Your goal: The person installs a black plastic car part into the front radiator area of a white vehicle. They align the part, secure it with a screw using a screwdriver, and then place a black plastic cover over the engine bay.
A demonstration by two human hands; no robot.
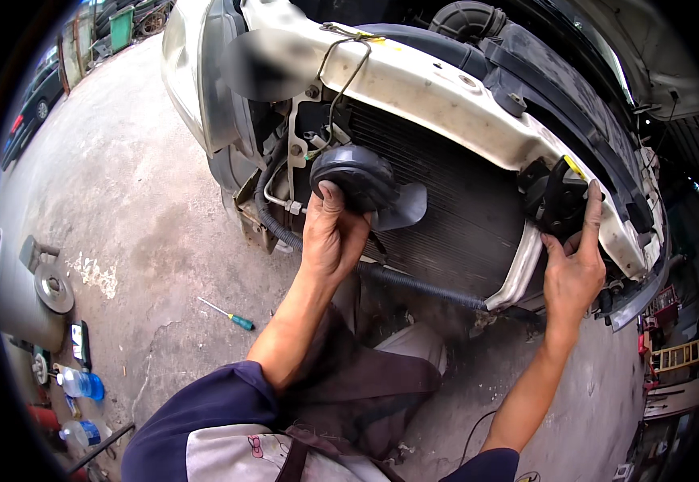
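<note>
In my left hand (335, 233) is a black, round, snail-shaped car horn (355, 175), its thumb pressed on the near face and its fingers underneath. A grey flared piece (403, 207) sticks out at the horn's right side. Behind it lies the dark finned radiator or condenser (446, 217) at the car's opened front. Over to the right, my right hand (576, 269) grips a black hood latch (554, 193) by its lower right side. Its index finger reaches up to the white crossbar (438, 96) and its thumb rests below the latch.
A corrugated black hose (425, 283) crosses below the fins, and a headlight (217, 72) stands at the left. On the concrete floor lies a green-handled screwdriver (241, 321). Bottles (80, 384), a phone (81, 345) and a metal drum (20, 297) are at the far left.
</note>
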